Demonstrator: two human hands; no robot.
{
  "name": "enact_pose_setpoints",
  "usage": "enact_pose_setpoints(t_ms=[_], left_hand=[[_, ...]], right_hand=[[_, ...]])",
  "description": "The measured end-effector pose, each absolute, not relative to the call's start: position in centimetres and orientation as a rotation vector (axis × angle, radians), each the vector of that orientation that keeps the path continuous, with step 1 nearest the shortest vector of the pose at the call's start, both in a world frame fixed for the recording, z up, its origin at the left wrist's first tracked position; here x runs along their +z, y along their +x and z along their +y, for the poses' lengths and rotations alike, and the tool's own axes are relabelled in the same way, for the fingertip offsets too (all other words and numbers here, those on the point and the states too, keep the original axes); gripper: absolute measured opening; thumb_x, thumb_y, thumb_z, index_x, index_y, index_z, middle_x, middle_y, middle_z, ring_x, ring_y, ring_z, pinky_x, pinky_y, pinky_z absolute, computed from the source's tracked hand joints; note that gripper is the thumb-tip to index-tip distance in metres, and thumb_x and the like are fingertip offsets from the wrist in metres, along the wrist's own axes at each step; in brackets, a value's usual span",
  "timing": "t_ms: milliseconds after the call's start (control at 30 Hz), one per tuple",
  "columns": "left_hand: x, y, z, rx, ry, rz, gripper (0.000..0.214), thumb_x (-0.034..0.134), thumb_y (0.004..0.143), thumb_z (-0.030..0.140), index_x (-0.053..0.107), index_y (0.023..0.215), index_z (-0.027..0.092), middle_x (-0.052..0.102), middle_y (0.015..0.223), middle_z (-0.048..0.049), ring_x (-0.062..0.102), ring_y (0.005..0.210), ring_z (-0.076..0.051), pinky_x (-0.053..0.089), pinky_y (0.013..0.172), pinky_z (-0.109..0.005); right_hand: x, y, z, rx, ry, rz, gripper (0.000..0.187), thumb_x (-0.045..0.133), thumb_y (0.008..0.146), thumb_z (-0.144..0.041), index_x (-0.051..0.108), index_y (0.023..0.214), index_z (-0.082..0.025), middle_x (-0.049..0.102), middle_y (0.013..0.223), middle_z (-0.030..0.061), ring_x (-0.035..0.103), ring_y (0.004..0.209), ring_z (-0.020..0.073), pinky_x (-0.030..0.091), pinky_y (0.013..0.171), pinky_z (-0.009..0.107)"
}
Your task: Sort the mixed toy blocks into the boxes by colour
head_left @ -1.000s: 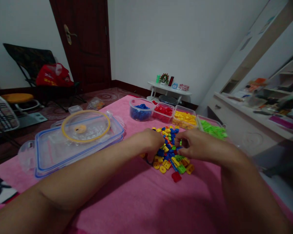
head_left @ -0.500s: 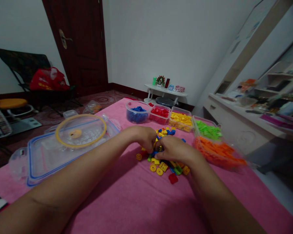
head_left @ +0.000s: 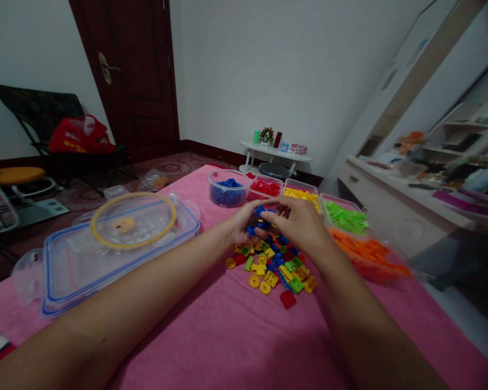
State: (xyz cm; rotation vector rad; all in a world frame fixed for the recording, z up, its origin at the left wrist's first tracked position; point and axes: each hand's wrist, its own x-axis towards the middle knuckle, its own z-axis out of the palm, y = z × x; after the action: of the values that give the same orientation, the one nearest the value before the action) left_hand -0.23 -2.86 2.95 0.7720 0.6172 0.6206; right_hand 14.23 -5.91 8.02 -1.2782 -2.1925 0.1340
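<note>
Above a mixed pile of toy building blocks [head_left: 268,265], my two hands are close together. In the palm of my left hand [head_left: 241,223] lie several blue blocks [head_left: 251,230], its fingers curled up around them. My right hand [head_left: 296,214] reaches over from the right, thumb and fingers closed on a blue block [head_left: 262,211] at the left palm. The pile below holds yellow, green, blue and red pieces, some of them round like wheels. A red block [head_left: 287,299] lies at its near edge. My right hand hides the far part of the pile.
Behind the pile stand a round tub of blue blocks [head_left: 226,196] and boxes of red blocks [head_left: 265,187], yellow blocks [head_left: 303,195], green blocks [head_left: 345,216] and orange blocks [head_left: 366,252]. Clear lids with a blue rim [head_left: 52,271] and a yellow-rimmed lid [head_left: 133,245] lie left on the pink cloth [head_left: 211,336].
Both hands have risen out of the pile and come together above it, now with blue blocks in them. More of the pile's near side shows.
</note>
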Motion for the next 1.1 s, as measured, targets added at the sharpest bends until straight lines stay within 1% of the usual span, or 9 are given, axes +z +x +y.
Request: enact_pose_setpoints(t_ms=[333,433,533,633,733,833,933,1033,1100], left_hand=[[6.0,-0.3,-1.5,0.840,0.918,0.751,0.032,0.053,0.081,0.043,0.052,0.074,0.012,0.046,0.057,0.0031,0.024,0.034,0.001,0.016,0.034,-0.011],[7.9,-1.5,1.8,1.102,1.161,0.982,0.031,0.051,0.081,0.043,0.054,0.076,0.013,0.047,0.056,0.0030,0.029,0.035,0.000,0.015,0.036,-0.013],[9.0,-3.3,5.6,1.296,1.492,1.408,0.034,0.052,0.079,0.046,0.058,0.074,0.013,0.050,0.054,0.0015,0.036,0.039,-0.004,0.022,0.039,-0.017],[8.8,-5.2,8.1,1.179,1.799,1.788,0.036,0.052,0.079,0.045,0.060,0.066,0.012,0.055,0.054,-0.0023,0.045,0.049,-0.008,0.030,0.048,-0.019],[7.7,-5.9,8.6,0.886,2.110,1.982,0.041,0.053,0.077,0.048,0.064,0.062,0.011,0.059,0.058,-0.0073,0.054,0.064,-0.015,0.035,0.058,-0.021],[6.6,-5.0,7.7,0.704,2.341,2.033,0.039,0.059,0.071,0.048,0.070,0.070,0.011,0.066,0.078,-0.0123,0.056,0.087,-0.022,0.039,0.074,-0.025],[6.1,-2.7,5.6,0.810,2.530,1.924,0.030,0.061,0.071,0.037,0.073,0.087,0.015,0.065,0.101,-0.0119,0.051,0.103,-0.024,0.037,0.088,-0.030],[6.0,0.1,2.8,0.897,2.561,1.722,0.026,0.057,0.073,0.030,0.073,0.089,0.017,0.067,0.097,-0.0103,0.055,0.097,-0.022,0.039,0.087,-0.030],[5.6,1.6,0.6,0.773,2.519,1.551,0.025,0.057,0.073,0.029,0.073,0.086,0.016,0.069,0.088,-0.0083,0.059,0.084,-0.019,0.042,0.077,-0.028]], right_hand=[[9.4,16.7,-5.0,0.059,-1.275,-1.985,0.026,0.055,0.078,-0.035,0.072,0.086,-0.016,0.070,0.076,0.0065,0.060,0.064,0.0159,0.042,0.059,0.025],[9.7,17.4,-4.9,0.062,-1.330,-1.977,0.026,0.054,0.078,-0.034,0.072,0.086,-0.017,0.070,0.073,0.0063,0.061,0.065,0.0165,0.042,0.059,0.025],[9.6,17.6,-4.7,0.075,-1.352,-1.992,0.026,0.053,0.078,-0.033,0.072,0.084,-0.017,0.070,0.073,0.0061,0.061,0.065,0.0168,0.043,0.059,0.025],[9.3,17.7,-4.3,0.107,-1.350,-2.043,0.024,0.053,0.078,-0.032,0.071,0.083,-0.017,0.070,0.075,0.0057,0.062,0.065,0.0164,0.043,0.059,0.025],[9.0,17.8,-4.0,0.129,-1.384,-2.109,0.023,0.053,0.078,-0.032,0.071,0.084,-0.018,0.070,0.079,0.0055,0.062,0.066,0.0158,0.042,0.059,0.024],[8.7,18.2,-3.7,0.111,-1.494,-2.167,0.024,0.053,0.078,-0.031,0.071,0.086,-0.018,0.070,0.082,0.0064,0.061,0.067,0.0153,0.041,0.059,0.024],[8.5,18.5,-3.6,0.098,-1.594,-2.265,0.021,0.056,0.076,-0.029,0.071,0.085,-0.018,0.070,0.080,0.0064,0.060,0.067,0.0148,0.040,0.058,0.023],[8.2,18.7,-3.8,0.153,-1.632,-2.402,0.016,0.059,0.073,-0.028,0.071,0.080,-0.019,0.069,0.078,0.0043,0.060,0.069,0.0139,0.039,0.058,0.021],[8.3,18.8,-3.9,0.187,-1.646,-2.449,0.016,0.060,0.071,-0.029,0.071,0.078,-0.020,0.069,0.077,0.0033,0.059,0.069,0.0135,0.038,0.058,0.021]])
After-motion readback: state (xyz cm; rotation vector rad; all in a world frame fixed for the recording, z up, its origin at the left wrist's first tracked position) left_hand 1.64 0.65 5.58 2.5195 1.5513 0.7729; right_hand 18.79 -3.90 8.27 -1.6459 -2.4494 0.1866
